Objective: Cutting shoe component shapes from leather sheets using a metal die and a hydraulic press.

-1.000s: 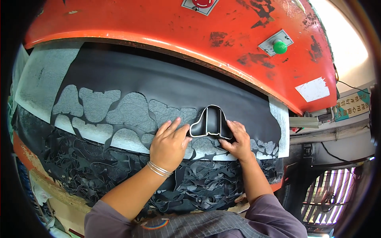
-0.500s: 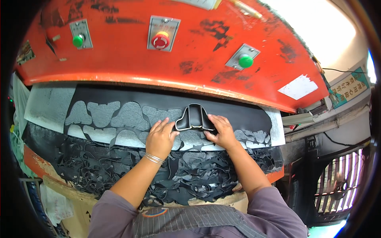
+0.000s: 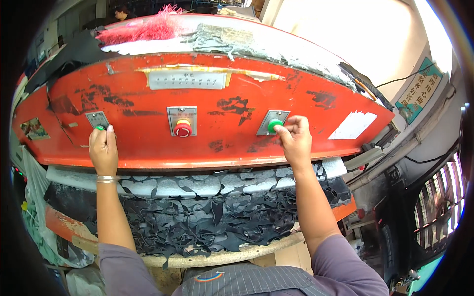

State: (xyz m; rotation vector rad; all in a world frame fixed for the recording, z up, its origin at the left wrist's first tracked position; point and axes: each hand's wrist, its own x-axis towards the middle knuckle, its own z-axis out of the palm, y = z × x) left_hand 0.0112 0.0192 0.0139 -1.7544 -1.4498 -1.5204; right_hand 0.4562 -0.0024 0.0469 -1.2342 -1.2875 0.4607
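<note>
My left hand [image 3: 104, 150] is raised to the red machine front, its fingers curled in at the left green push button [image 3: 100, 128], which they partly cover. My right hand [image 3: 296, 140] is at the right green push button [image 3: 275, 125]. Its thumb rests against the button's lower edge and its fingers are bent. Between the hands sits a red emergency stop button [image 3: 182, 129] with a yellow collar, touched by neither. Below the machine's edge lies a dark sheet with cut-out shapes [image 3: 197, 185] on a pale board [image 3: 81, 178]. The metal cutting die is out of sight.
Tangled black scrap strips [image 3: 212, 222] heap along the front ledge. The red machine beam [image 3: 237, 145] spans the view above the sheet. Pink fibres [image 3: 148, 29] and frayed cloth lie on top. A dark fan [image 3: 429, 207] stands at the right. Another person [image 3: 123, 13] is far back left.
Both hands have left the metal cutting die and risen to the two green buttons. The view has tilted up, and the red beam now hides the die and most of the sheet.
</note>
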